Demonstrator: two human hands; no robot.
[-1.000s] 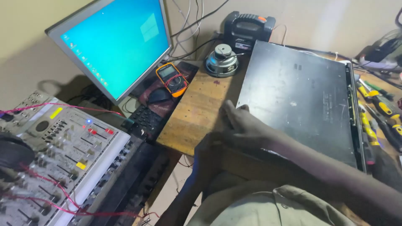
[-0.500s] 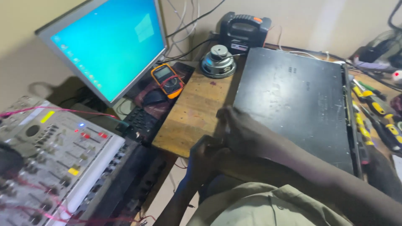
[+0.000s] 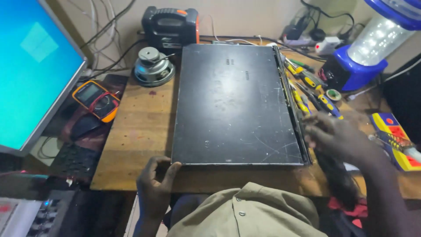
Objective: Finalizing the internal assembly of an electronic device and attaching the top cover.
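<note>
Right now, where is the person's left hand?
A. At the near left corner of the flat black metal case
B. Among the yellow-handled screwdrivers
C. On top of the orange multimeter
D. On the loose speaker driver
A: the left hand sits at the table's front edge with its fingers touching the near left corner of the flat black metal case, far from the multimeter and speaker driver.

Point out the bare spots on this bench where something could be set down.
Bare wood lies between the multimeter and the black metal case, below the loose speaker. A thin strip runs along the case's near edge by the left hand. Right of the case, around the right hand, screwdrivers crowd it.
</note>
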